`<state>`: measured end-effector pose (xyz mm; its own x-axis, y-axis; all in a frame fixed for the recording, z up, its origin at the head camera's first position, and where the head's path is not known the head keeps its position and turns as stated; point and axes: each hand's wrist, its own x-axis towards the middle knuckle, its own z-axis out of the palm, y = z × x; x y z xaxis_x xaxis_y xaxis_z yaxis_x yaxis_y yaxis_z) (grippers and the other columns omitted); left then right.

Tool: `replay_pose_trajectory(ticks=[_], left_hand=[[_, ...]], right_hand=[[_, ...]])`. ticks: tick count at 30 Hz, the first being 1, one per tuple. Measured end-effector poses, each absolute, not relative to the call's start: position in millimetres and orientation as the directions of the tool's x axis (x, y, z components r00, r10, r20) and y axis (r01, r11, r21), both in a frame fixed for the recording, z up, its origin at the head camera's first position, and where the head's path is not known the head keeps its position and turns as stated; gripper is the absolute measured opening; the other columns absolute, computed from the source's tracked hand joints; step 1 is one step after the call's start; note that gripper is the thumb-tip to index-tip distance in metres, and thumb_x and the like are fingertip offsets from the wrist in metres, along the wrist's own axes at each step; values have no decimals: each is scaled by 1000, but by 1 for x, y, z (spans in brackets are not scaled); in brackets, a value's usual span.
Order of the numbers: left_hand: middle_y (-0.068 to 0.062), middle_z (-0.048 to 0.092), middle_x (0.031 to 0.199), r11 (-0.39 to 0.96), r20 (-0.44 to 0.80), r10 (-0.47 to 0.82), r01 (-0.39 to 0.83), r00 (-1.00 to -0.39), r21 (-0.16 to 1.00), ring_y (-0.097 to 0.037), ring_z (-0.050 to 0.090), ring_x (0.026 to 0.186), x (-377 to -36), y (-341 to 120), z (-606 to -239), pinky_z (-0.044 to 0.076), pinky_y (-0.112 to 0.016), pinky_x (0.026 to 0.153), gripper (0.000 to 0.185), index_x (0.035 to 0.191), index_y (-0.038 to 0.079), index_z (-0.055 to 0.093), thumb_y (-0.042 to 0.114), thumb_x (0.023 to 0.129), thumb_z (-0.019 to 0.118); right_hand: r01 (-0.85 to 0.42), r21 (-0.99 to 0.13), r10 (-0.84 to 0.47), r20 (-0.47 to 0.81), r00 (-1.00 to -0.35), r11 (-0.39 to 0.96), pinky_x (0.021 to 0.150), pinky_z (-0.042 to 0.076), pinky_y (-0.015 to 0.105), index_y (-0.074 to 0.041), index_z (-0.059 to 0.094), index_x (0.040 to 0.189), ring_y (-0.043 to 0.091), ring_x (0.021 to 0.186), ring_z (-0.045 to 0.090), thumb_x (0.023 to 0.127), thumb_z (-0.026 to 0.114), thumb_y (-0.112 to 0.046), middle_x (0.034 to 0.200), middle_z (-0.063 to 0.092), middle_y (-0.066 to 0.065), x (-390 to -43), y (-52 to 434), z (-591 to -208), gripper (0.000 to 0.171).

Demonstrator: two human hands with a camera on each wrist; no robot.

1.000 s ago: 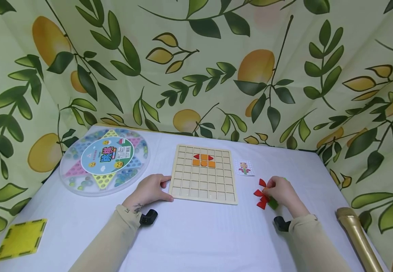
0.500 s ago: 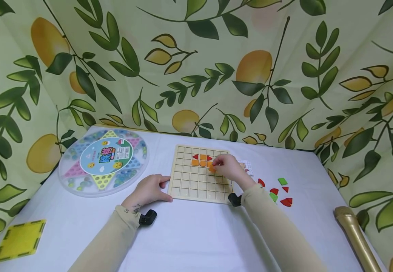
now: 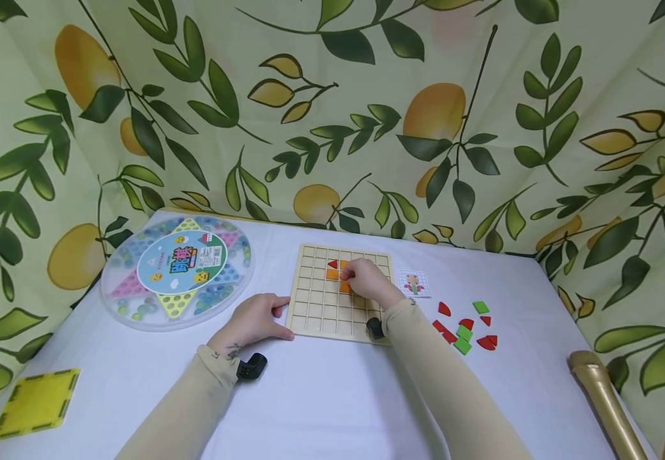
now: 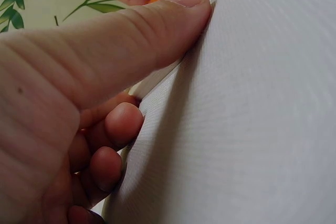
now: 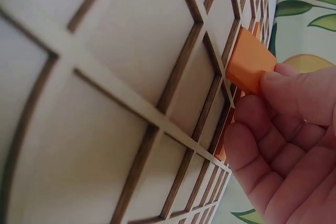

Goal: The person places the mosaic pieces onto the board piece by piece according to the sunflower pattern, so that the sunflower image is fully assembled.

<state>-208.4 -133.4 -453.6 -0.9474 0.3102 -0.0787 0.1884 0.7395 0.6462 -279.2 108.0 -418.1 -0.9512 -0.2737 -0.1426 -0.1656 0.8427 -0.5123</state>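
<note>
A wooden grid board (image 3: 321, 319) lies on the white table. My left hand (image 3: 254, 319) rests at its left edge; the thumb and index finger touch the edge, spread apart, and the other fingers curl beneath in the left wrist view. Over the board's middle, my right hand (image 3: 366, 281) pinches an orange square tile (image 5: 249, 61) between thumb and fingers. The tile is tilted above the grid in the right wrist view. A red triangular tile (image 3: 333, 264) and an orange tile (image 3: 333, 274) lie in cells left of the hand, which hides some neighbouring tiles.
A small pattern card (image 3: 414, 283) lies right of the board. Beyond it are loose red tiles (image 3: 487, 343) and green tiles (image 3: 462, 345). A round Chinese checkers set (image 3: 179, 271) sits left, a yellow square plate (image 3: 36, 404) front left, a gold microphone (image 3: 605, 402) far right.
My right hand has gone from the loose tiles at the right to the board, then a little further left, carrying an orange tile. The left hand has stayed at the board's edge.
</note>
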Motion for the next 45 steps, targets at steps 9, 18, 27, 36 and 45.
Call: replay_pose_trajectory(ticks=[9,18,27,36,45], left_hand=[[2,46,70,730,-86,306,175,-948,661,-14,39,63,-208,-135,-454,29,-26,59,79,124,8,60,30,53,89],[1,47,71,730,-87,302,171,-949,662,-14,39,63,-208,-134,-453,29,-26,59,80,124,8,60,30,53,89],[1,48,71,741,-83,306,182,-948,647,-13,40,63,-209,-135,-452,29,-26,59,79,124,8,60,31,53,89],[1,47,70,738,-92,308,177,-947,651,-14,39,63,-209,-134,-453,29,-26,60,79,124,8,60,30,53,89],[2,48,71,745,-87,308,183,-947,641,-13,40,63,-209,-133,-453,30,-25,60,79,123,9,61,32,53,89]], right_hand=[[-148,-483,-246,-147,-958,863,91,45,37,-5,71,93,22,95,56,83,57,4,99,65,8,-276,104,-421,19],[-152,-514,-212,-60,-975,844,85,47,39,-2,69,104,24,96,57,87,58,-3,105,65,12,-260,138,-399,20],[203,-505,128,-180,-975,839,86,45,46,5,60,114,35,102,51,91,54,-9,115,57,24,-228,260,-388,28],[427,-343,332,-304,-893,837,64,43,37,12,58,100,32,78,51,85,58,-12,87,59,22,-192,335,-403,28],[447,-319,356,-306,-883,836,62,44,35,12,55,105,31,75,51,81,55,-6,89,58,24,-187,338,-409,30]])
